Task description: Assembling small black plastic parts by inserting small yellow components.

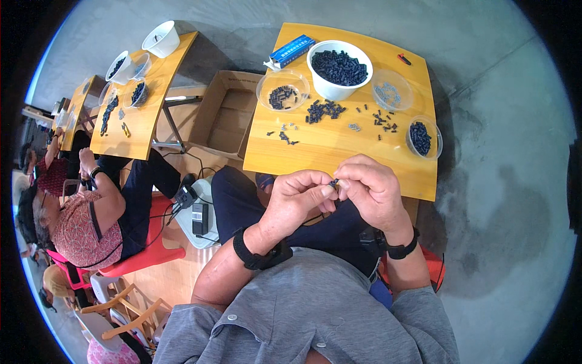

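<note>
Over my lap, just off the near edge of the wooden table point(339, 158), my left hand point(303, 197) and my right hand point(370, 188) meet fingertip to fingertip. Both pinch a small black plastic piece point(334, 182), mostly covered by the fingers. On the table beyond lie a loose pile of black pieces point(324, 110), a scatter of dark pieces point(385, 121) to its right, and a few small grey parts point(354, 127). A white bucket point(339, 91) full of black pieces stands behind them.
Clear tubs hold black pieces point(283, 97), grey parts point(388, 94) and dark pieces point(419, 138). A blue box point(291, 51) and a red-and-black tool point(404, 59) lie at the back. Left are a cardboard box point(224, 115), a stool with a black device point(200, 218), and seated people point(85, 224) at other tables.
</note>
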Demonstrator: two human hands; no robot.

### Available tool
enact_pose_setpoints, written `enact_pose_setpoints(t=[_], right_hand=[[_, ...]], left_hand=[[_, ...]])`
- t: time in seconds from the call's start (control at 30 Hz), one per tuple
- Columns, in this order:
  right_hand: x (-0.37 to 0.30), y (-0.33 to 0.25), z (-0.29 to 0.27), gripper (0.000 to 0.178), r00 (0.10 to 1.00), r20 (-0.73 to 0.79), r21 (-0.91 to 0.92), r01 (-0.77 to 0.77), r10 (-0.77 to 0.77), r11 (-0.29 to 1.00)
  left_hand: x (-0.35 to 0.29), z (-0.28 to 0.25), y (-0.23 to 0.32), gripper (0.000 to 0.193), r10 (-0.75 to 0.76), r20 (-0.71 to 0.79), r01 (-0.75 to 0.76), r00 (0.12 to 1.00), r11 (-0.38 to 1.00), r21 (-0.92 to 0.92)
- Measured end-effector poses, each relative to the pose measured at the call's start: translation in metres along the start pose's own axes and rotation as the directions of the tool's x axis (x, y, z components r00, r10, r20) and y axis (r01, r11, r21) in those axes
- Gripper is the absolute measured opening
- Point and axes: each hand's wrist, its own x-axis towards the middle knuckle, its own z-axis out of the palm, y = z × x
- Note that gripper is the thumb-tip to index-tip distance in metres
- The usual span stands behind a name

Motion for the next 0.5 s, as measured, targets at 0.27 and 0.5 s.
enact_pose_setpoints(t=[0.27,0.5], right_hand=[[0.0041,-0.0019,-0.0068,0.014,0.998,0.045,-0.028,0.044,-0.043,0.999],[0.0066,-0.0021,-0.0076,0.015,0.987,0.063,-0.101,0.151,-0.145,0.983]], left_hand=[[0.0002,-0.0007,0.0027,0.011,-0.067,0.052,0.073,0.996,0.991,-0.112],[0.0002,-0.0004,0.0035,0.013,-0.129,0.078,0.143,0.989,0.962,-0.233]])
